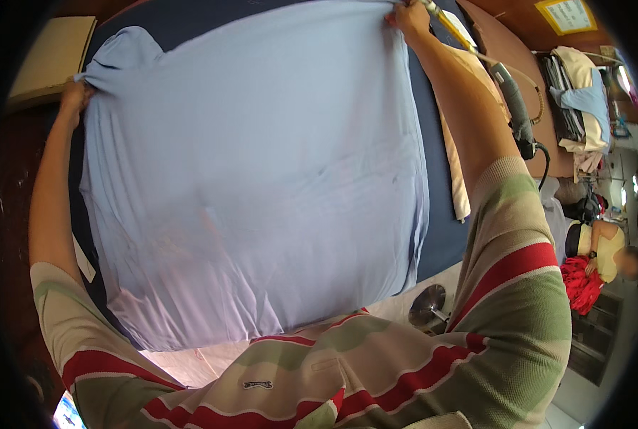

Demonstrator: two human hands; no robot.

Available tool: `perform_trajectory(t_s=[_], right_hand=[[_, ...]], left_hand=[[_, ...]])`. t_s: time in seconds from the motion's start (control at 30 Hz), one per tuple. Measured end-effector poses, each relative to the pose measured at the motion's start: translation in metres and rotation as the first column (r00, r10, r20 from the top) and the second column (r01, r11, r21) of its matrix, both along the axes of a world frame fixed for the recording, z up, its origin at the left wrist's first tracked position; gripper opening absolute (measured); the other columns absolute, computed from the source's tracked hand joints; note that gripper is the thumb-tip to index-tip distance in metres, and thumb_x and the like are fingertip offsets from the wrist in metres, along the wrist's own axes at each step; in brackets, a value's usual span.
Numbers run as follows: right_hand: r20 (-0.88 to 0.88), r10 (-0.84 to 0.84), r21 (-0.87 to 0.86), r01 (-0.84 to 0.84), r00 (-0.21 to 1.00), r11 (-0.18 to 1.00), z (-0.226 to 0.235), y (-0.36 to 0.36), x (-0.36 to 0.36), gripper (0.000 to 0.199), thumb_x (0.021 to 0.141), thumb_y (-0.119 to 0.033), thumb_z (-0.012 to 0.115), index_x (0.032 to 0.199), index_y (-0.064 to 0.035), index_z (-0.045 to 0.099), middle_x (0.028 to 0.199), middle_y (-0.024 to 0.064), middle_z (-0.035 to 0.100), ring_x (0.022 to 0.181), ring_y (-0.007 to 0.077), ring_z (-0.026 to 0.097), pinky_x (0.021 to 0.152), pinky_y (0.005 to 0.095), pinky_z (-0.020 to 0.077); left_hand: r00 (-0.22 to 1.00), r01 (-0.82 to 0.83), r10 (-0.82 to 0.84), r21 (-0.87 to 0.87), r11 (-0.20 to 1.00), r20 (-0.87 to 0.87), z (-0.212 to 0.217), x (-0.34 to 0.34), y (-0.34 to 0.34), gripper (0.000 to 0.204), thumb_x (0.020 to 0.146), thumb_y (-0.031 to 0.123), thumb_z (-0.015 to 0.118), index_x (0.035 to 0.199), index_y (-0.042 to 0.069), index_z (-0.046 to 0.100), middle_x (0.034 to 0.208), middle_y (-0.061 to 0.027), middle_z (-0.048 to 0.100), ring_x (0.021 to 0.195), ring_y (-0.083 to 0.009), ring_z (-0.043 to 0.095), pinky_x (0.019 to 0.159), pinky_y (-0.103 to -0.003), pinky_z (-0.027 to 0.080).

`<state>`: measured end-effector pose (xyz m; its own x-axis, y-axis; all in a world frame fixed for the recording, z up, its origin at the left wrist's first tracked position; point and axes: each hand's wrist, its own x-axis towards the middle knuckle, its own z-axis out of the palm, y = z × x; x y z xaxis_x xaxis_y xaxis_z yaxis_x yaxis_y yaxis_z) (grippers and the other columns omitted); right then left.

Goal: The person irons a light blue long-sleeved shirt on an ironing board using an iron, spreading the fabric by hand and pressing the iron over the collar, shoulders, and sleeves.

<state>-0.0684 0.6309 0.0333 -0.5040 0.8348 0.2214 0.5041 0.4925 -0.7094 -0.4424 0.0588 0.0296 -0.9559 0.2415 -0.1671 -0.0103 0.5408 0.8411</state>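
Observation:
A light blue garment (pixel 254 136), seemingly a shirt with a bunched sleeve (pixel 126 53) at the far left, lies spread over a dark blue padded surface (pixel 439 214). My left hand (pixel 76 96) is closed on its left edge, just below that sleeve. At the far right corner my right hand (pixel 409 21) pinches the garment's edge, beside a yellowish tube. Between the hands the cloth is stretched nearly flat. Soft creases run through its near part, which hangs toward my body.
Right of my forearm lies a grey wrapped handle (pixel 513 100) with a black cable, on a brown surface (pixel 555 146). Folded clothes (pixel 583 96) are stacked beyond. A person in yellow (pixel 608 247) handles red cloth (pixel 582 286) at the far right. A beige box (pixel 51 57) stands left.

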Motion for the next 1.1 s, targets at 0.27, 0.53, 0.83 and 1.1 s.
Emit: perform_trajectory(t_s=[0.27, 0.53, 0.83, 1.1], right_hand=[[0.081, 0.411, 0.557, -0.383, 0.908, 0.737, -0.019, -0.013, 0.032, 0.067, 0.083, -0.016, 0.057, 0.140, -0.0055, 0.024, 0.143, 0.0209, 0.029, 0.135, 0.0319, 0.024, 0.110, 0.0339, 0.0209], [0.243, 0.276, 0.092, -0.305, 0.930, 0.948, 0.008, -0.221, 0.311, 0.042, 0.083, -0.021, 0.062, 0.117, 0.0017, 0.051, 0.115, 0.0193, 0.053, 0.110, 0.0345, 0.049, 0.095, 0.0385, 0.0372], [0.477, 0.069, 0.238, -0.205, 0.876, 0.950, -0.012, -0.284, 0.435, 0.017, 0.080, -0.015, 0.061, 0.077, 0.0000, 0.052, 0.091, 0.0170, 0.054, 0.085, 0.0355, 0.051, 0.074, 0.0442, 0.0403], [0.636, 0.110, 0.216, -0.314, 0.763, 0.925, -0.004, -0.297, 0.411, 0.020, 0.078, -0.023, 0.064, 0.085, -0.0062, 0.056, 0.089, 0.0128, 0.053, 0.087, 0.0340, 0.053, 0.071, 0.0446, 0.0420]], left_hand=[[0.838, 0.014, -0.090, -0.144, 0.990, -0.539, -0.012, 0.044, 0.044, 0.056, 0.092, 0.028, 0.050, 0.138, 0.004, 0.030, 0.134, -0.0160, 0.042, 0.121, -0.0259, 0.043, 0.100, -0.033, 0.033], [0.571, 0.215, -0.547, -0.531, 0.819, -0.613, 0.009, 0.380, -0.080, 0.042, 0.084, 0.020, 0.056, 0.122, 0.006, 0.052, 0.128, -0.0131, 0.050, 0.122, -0.0294, 0.044, 0.099, -0.044, 0.031], [0.899, -0.117, -0.145, -0.546, 0.829, -0.413, -0.007, 0.549, -0.099, 0.034, 0.082, 0.022, 0.058, 0.116, 0.015, 0.056, 0.131, -0.0088, 0.046, 0.123, -0.0287, 0.040, 0.100, -0.050, 0.025], [0.755, -0.558, 0.187, -0.465, 0.688, -0.629, -0.042, 0.527, -0.144, 0.046, 0.087, 0.029, 0.055, 0.129, 0.012, 0.047, 0.135, -0.0122, 0.044, 0.128, -0.0311, 0.036, 0.101, -0.051, 0.024]])
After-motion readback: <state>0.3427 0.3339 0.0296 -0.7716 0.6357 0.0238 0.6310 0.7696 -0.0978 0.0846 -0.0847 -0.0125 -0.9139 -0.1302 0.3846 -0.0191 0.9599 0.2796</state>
